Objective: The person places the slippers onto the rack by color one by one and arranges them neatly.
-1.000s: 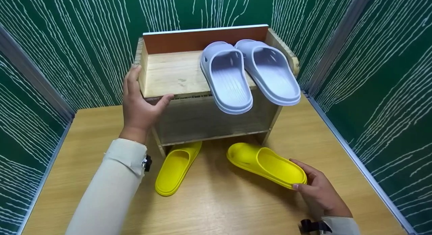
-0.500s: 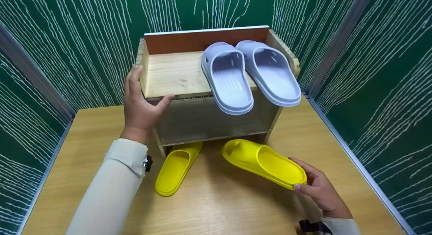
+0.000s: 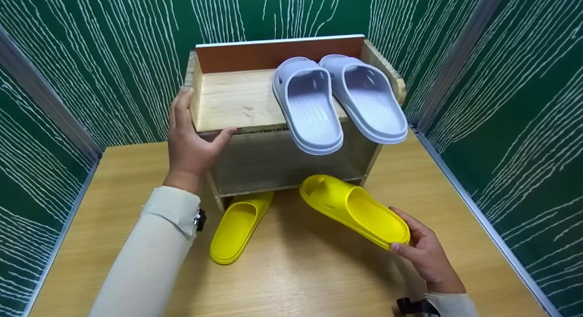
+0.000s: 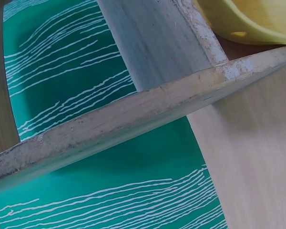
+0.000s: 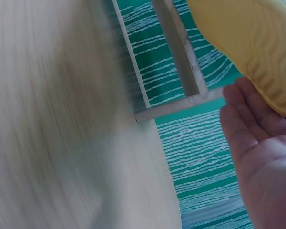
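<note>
My left hand (image 3: 189,146) grips the left front corner of a small wooden shoe rack (image 3: 232,100), thumb along the front edge and fingers at the side panel. My right hand (image 3: 423,251) holds a yellow slipper (image 3: 328,194) by its heel, thumb at the rim. That slipper is raised off the table, toe pointing toward the rack's lower right; its ridged sole faces the right wrist view. The other yellow slipper (image 3: 234,232) lies on the table with its toe under the rack's left end. Two lavender clogs, a left one (image 3: 314,121) and a right one (image 3: 375,105), rest on the top shelf, heels overhanging its front.
A lower shelf board (image 3: 291,185) spans the rack between its side panels. Green walls (image 3: 514,125) with white wavy lines enclose the wooden table (image 3: 291,280) on the left, right and back.
My right hand has moved slightly up and left, and the yellow slipper in it has risen, its toe now higher near the lower shelf board. The left hand stays on the rack.
</note>
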### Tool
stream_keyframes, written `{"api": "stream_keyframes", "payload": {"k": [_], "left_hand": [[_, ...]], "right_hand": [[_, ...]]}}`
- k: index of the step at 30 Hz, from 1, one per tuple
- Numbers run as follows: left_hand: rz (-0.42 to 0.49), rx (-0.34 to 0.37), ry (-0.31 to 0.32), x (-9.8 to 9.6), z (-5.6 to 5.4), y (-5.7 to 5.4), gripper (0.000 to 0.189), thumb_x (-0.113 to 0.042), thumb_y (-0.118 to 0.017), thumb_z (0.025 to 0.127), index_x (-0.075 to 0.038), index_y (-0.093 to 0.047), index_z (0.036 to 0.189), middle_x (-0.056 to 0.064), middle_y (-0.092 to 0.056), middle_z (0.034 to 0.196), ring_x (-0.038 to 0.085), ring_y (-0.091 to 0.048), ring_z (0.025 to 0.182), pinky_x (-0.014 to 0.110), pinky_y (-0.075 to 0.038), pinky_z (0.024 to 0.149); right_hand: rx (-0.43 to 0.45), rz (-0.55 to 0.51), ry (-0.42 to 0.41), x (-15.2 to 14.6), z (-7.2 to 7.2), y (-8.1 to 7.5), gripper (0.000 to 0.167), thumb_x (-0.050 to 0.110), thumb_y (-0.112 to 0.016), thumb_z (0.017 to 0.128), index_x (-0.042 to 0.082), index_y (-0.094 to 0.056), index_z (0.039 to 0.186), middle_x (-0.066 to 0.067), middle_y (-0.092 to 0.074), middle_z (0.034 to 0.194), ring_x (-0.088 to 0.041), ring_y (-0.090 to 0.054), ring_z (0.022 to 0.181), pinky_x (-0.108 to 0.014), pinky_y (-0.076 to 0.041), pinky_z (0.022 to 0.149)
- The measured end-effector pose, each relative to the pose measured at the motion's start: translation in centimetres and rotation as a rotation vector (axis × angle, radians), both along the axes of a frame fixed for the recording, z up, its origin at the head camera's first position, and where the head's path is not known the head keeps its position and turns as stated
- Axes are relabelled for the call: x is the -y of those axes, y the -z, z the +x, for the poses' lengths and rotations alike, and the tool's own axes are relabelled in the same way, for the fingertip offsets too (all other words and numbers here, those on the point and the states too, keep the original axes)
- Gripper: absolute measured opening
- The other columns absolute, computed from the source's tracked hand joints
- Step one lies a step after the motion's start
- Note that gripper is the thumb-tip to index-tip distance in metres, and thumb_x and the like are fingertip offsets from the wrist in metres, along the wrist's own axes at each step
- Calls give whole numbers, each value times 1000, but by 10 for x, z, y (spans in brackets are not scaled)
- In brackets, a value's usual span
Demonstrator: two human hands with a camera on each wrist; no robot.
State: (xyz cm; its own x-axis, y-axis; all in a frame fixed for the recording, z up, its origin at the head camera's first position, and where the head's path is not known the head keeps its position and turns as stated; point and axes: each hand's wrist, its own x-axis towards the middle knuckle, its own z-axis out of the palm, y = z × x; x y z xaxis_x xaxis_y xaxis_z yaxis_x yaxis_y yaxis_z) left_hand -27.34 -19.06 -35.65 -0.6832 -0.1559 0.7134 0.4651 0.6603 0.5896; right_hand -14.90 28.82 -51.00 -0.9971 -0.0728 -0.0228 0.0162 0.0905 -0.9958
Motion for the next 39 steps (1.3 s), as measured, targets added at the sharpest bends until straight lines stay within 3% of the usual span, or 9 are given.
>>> {"api": "stream_keyframes", "payload": {"k": [12,18,26,39], "left_hand": [[0,29,-8,-1,-1,0,101,-55,-87,77,-14,-38,156,9,-36,167,23,-36,153,34,-32,126],[-5,34,-11,-1,-1,-1,101,-54,-87,77,-12,-39,156,11,-36,167,25,-38,152,35,-33,126],[-9,29,-12,0,-1,-1,101,-54,-87,77,-12,-38,156,11,-36,166,24,-37,152,34,-32,126],[-7,35,-14,0,0,-1,102,-55,-87,77,-12,-38,156,10,-36,167,24,-37,153,36,-32,127]], "right_hand": [[-49,-5,141,19,-7,4,86,13,-82,93,14,-35,165,-10,-41,165,-10,-61,129,-23,-54,102],[-75,-74,161,29,-10,9,84,7,-78,95,12,-33,166,-10,-42,162,-12,-61,129,-24,-54,101],[-89,-107,207,44,-14,13,87,14,-80,94,14,-31,167,-10,-39,166,-13,-56,136,-23,-53,103],[-101,-182,283,63,-19,17,88,1,-79,92,11,-32,166,-6,-42,164,-16,-54,137,-22,-53,102]]}}
